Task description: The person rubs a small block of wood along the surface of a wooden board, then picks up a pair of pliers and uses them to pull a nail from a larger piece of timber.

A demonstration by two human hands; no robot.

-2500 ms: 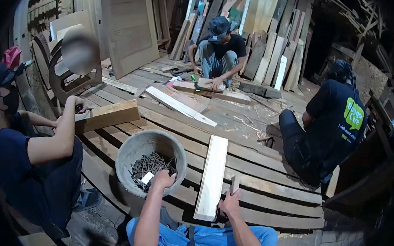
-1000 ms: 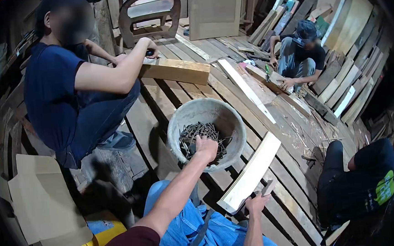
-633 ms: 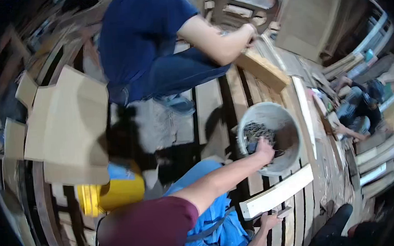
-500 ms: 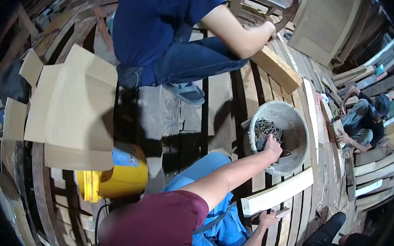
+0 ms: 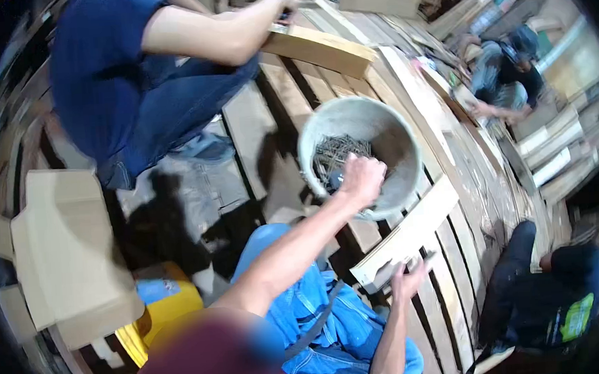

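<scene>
My left hand [image 5: 366, 180] is closed in a fist inside a round grey bucket [image 5: 412, 130], right over a heap of nails [image 5: 339, 151]. A small dark object [image 5: 336, 179] shows at the underside of that fist; what the fingers grip I cannot tell. Lower right, my right hand [image 5: 407, 281] is closed round a narrow greyish strip [image 5: 426, 258], blurred by motion. Just beyond it lies a pale board [image 5: 413, 224], slanting across the floor slats beside the bucket.
A person in a dark blue shirt [image 5: 101, 83] squats at upper left, hands over a wooden beam [image 5: 321, 50]. At left are a cardboard box [image 5: 68, 252] and a yellow bucket [image 5: 173, 310]. Another person [image 5: 513, 68] sits far right; dark-clothed legs [image 5: 520, 262] show lower right. Gaps run between floor slats [image 5: 455, 280].
My view has turned, so the bucket and co-worker appear further left. My left hand remains in the bucket as a fist. My right hand has come up closer to the pale board, strip in hand.
</scene>
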